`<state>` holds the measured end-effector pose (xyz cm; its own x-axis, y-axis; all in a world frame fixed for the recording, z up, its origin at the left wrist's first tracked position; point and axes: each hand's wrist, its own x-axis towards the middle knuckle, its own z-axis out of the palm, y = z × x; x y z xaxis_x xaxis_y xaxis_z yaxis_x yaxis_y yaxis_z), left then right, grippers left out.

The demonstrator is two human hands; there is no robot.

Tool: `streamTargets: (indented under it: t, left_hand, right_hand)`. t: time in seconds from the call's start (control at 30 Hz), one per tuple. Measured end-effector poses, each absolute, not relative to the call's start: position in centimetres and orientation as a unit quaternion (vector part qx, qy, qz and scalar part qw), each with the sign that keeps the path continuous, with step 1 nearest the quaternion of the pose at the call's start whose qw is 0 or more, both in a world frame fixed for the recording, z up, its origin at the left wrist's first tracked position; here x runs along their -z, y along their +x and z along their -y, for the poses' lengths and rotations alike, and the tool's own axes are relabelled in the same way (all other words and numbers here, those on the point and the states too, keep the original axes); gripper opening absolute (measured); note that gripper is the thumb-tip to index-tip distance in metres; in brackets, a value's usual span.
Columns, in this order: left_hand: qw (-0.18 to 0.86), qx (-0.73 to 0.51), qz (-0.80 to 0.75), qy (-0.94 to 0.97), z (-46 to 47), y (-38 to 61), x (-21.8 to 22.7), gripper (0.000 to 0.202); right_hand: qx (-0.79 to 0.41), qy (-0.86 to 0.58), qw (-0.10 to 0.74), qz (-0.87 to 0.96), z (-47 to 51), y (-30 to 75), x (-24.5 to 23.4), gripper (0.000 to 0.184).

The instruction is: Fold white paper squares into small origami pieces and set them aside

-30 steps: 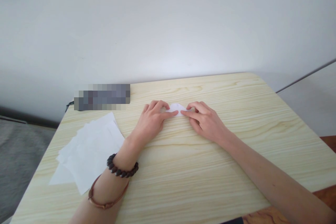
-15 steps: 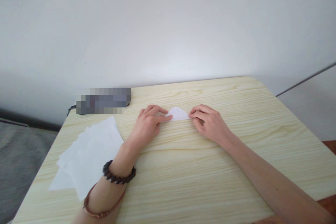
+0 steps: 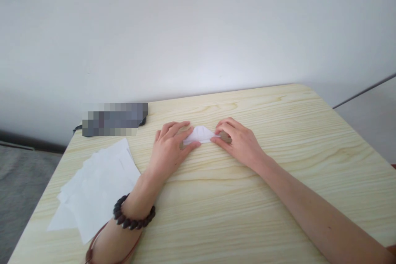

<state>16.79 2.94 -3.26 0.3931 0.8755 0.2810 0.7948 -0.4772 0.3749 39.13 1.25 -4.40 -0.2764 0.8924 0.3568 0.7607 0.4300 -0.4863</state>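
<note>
A small folded piece of white paper [image 3: 201,134] lies low over the wooden table, its upper edge rising to a blunt peak and its lower edge a narrow strip. My left hand [image 3: 169,144] grips its left end, thumb along the near edge and fingers on the far side. At the right end, my right hand [image 3: 238,138] pinches the paper's corner between thumb and fingers. Fingertips cover both ends of the paper. A dark beaded bracelet [image 3: 133,218] and a brown cord band circle my left wrist and forearm.
Loose white sheets [image 3: 99,185] lie fanned out on the table [image 3: 262,214] left of my left arm. Behind them, near the wall [image 3: 198,29], is a dark, pixelated object [image 3: 114,119] with a strap. A grey surface [image 3: 24,185] shows beyond the table's left edge.
The view has shifted slightly. My left thumb has moved onto the paper's near edge, and my right fingers and thumb have spread further around its right end.
</note>
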Motion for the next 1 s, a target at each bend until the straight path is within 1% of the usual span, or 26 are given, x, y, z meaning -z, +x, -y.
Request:
streamTargets:
  t: [0.1, 0.13, 0.23, 0.4, 0.47, 0.63, 0.77, 0.9, 1.0]
  left_hand:
    - [0.156, -0.258, -0.499, 0.813, -3.0, 17.1, 3.4, 0.029]
    - [0.181, -0.271, -0.495, 0.805, -2.9, 17.3, 3.5, 0.027]
    - [0.258, -0.305, -0.495, 0.771, -2.6, 17.7, 3.5, 0.018]
    - [0.364, -0.304, -0.493, 0.73, -2.3, 17.9, 2.9, 0.022]
    - [0.412, -0.304, -0.491, 0.705, -2.4, 17.7, 2.7, 0.023]
    - [0.521, -0.287, -0.468, 0.654, -2.5, 17.2, 2.5, 0.027]
    - [0.569, -0.257, -0.427, 0.654, -2.7, 16.7, 2.1, 0.031]
    - [0.594, -0.244, -0.381, 0.665, -3.1, 16.2, 1.7, 0.032]
    - [0.607, -0.246, -0.36, 0.664, -3.2, 16.1, 1.4, 0.031]
  right_hand:
    - [-0.115, -0.528, 0.3, 0.786, -1.3, 39.0, 4.4, 0.026]
    - [-0.12, -0.524, 0.3, 0.788, -1.3, 39.0, 4.4, 0.026]
    - [-0.155, -0.492, 0.308, 0.8, -1.3, 39.1, 4.2, 0.018]
    - [-0.237, -0.455, 0.332, 0.792, -1.1, 39.4, 3.8, 0.021]
    - [-0.251, -0.444, 0.335, 0.792, -0.9, 39.4, 3.7, 0.022]
    - [-0.28, -0.422, 0.326, 0.799, -1.0, 39.5, 3.4, 0.037]
    - [-0.359, -0.403, 0.304, 0.785, -1.2, 40.2, 3.1, 0.041]
    - [-0.412, -0.397, 0.277, 0.772, -1.3, 40.9, 3.0, 0.046]
    - [-0.452, -0.392, 0.274, 0.753, -1.4, 41.3, 2.9, 0.047]
